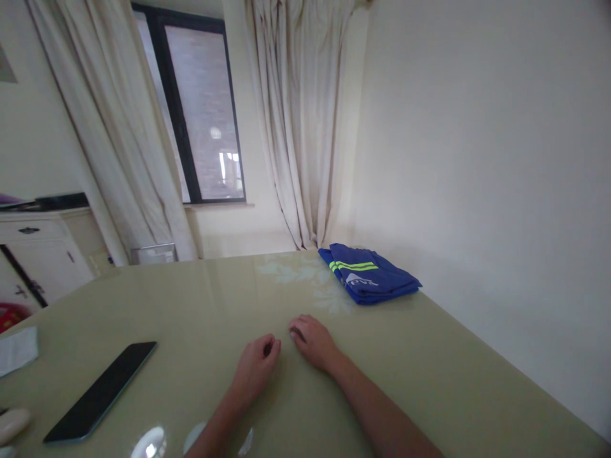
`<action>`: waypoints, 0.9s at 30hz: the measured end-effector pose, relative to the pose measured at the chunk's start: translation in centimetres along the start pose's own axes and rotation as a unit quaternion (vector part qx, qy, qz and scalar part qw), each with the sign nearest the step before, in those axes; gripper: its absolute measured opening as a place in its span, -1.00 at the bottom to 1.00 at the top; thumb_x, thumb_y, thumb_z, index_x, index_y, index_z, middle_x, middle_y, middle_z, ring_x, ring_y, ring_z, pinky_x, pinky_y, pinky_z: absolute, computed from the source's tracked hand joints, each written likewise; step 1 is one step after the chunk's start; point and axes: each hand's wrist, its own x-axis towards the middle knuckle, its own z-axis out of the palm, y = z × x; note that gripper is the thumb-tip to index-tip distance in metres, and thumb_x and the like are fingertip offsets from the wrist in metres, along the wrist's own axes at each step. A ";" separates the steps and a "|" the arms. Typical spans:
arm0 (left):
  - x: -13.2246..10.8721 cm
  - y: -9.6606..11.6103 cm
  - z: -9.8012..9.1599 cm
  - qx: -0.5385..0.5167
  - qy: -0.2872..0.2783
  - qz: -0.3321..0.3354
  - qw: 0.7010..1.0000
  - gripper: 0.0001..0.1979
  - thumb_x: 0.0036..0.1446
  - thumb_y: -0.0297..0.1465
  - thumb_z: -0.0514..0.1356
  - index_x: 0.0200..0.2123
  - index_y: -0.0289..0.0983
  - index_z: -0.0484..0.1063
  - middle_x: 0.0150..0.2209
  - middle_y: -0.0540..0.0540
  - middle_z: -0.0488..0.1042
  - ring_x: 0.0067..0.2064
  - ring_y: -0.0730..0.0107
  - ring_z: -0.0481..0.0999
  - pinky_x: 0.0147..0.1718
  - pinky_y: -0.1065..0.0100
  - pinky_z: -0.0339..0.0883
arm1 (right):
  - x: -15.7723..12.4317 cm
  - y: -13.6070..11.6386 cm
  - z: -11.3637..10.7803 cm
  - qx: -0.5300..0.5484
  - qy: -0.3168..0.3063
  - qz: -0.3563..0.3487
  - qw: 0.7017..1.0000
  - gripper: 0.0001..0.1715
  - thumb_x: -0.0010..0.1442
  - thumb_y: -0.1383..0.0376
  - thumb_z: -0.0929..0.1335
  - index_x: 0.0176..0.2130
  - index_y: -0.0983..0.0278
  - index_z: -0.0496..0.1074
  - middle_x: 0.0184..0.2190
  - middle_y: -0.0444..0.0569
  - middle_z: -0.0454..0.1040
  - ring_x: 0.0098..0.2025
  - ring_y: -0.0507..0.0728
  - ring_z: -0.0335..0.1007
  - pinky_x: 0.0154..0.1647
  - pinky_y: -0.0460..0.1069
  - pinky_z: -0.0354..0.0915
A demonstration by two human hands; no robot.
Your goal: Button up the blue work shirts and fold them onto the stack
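Observation:
Both my hands rest on the glossy olive-green table [429, 375], close together near its middle. My left hand [255, 369] lies with its fingers curled under into a loose fist and nothing visible in it. My right hand [312, 340] sits just to its right, palm down, fingers bent and together on the tabletop, holding nothing that I can see. A folded blue garment with neon-yellow stripes [370, 273] lies at the far right corner of the table, a forearm's length beyond my right hand.
A dark phone or tablet [102, 391] lies face up at the left. A white folded paper [16, 350] sits at the left edge. Curtains [298, 127] and a window [203, 108] stand behind; a white cabinet [42, 254] at left; a bare wall at right.

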 end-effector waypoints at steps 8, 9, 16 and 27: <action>-0.3 0.8 0.2 0.100 -0.042 0.010 0.994 -0.77 0.14 -0.44 0.06 -0.58 -0.24 0.25 -0.58 0.09 0.18 -0.48 0.44 0.14 -0.43 0.32 -0.19 | -0.3 0.1 0.1 -0.018 -0.008 -0.016 1.000 -0.77 0.35 0.36 0.28 -0.06 0.25 0.49 -0.04 0.01 0.53 0.04 0.14 0.37 0.12 -0.02 0.20; -0.3 0.7 0.1 0.106 -0.049 0.009 0.993 -0.75 0.12 -0.48 0.05 -0.60 -0.24 0.23 -0.60 0.09 0.15 -0.49 0.45 0.12 -0.44 0.32 -0.19 | -0.4 0.1 0.2 -0.021 -0.009 -0.020 1.000 -0.77 0.36 0.36 0.27 -0.06 0.25 0.49 -0.04 0.01 0.53 0.04 0.14 0.36 0.13 -0.02 0.19; -1.0 0.5 0.1 0.134 -0.121 0.044 0.983 -0.75 0.06 -0.55 0.07 -0.63 -0.25 0.26 -0.61 0.10 0.10 -0.48 0.45 0.09 -0.43 0.32 -0.18 | -0.3 0.2 0.2 -0.034 -0.013 -0.014 0.999 -0.77 0.35 0.35 0.27 -0.05 0.24 0.47 -0.04 -0.01 0.52 0.04 0.13 0.35 0.12 -0.02 0.18; -1.9 0.9 0.3 0.201 -0.196 0.078 0.957 -0.80 0.05 -0.54 0.05 -0.54 -0.23 0.38 -0.56 0.06 0.13 -0.45 0.39 0.08 -0.41 0.32 -0.12 | 0.2 0.6 -0.3 -0.123 0.076 0.014 0.989 -0.76 0.32 0.30 0.31 -0.04 0.16 0.50 0.06 -0.03 0.52 0.15 0.15 0.33 0.39 0.15 -0.12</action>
